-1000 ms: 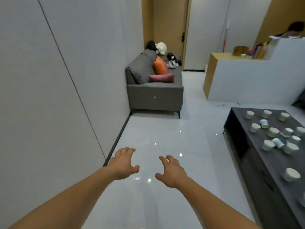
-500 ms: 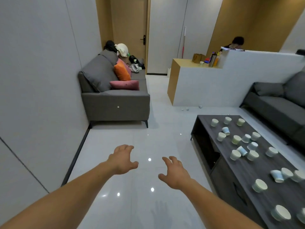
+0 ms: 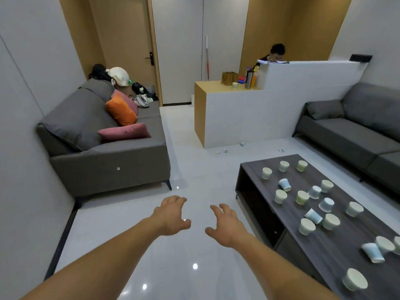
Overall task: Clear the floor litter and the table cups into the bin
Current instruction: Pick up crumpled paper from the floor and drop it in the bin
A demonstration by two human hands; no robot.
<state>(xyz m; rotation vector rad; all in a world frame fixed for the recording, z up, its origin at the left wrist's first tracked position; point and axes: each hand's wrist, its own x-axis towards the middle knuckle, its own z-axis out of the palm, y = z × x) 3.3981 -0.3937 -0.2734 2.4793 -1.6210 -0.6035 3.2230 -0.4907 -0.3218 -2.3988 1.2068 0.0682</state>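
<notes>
Head view: left hand (image 3: 171, 215) and right hand (image 3: 227, 226) empty, fingers (image 3: 178, 200) spread loose over the floor (image 3: 129, 224). Cups (image 3: 280, 196) scattered on worktop (image 3: 346, 234), several tipped; litter (image 3: 225, 150) near the far counter (image 3: 249, 118). No bin visible. Risk: a hasty grab rolls tipped cups off the edge.

- Floor (image 3: 194, 180) left of the table (image 3: 337, 247) lay open.
- Sofa (image 3: 108, 169) stood farther left of the table, walling that strip.
- Cups (image 3: 302, 197) crowded the table, with narrow gaps between.
- Counter (image 3: 249, 118) stood beyond the table's far end.

I see a grey sofa (image 3: 104, 165) at left bearing an orange cushion (image 3: 121, 113), a second sofa (image 3: 355, 135) at right, a person (image 3: 276, 53) behind a white partition (image 3: 259, 118).
</notes>
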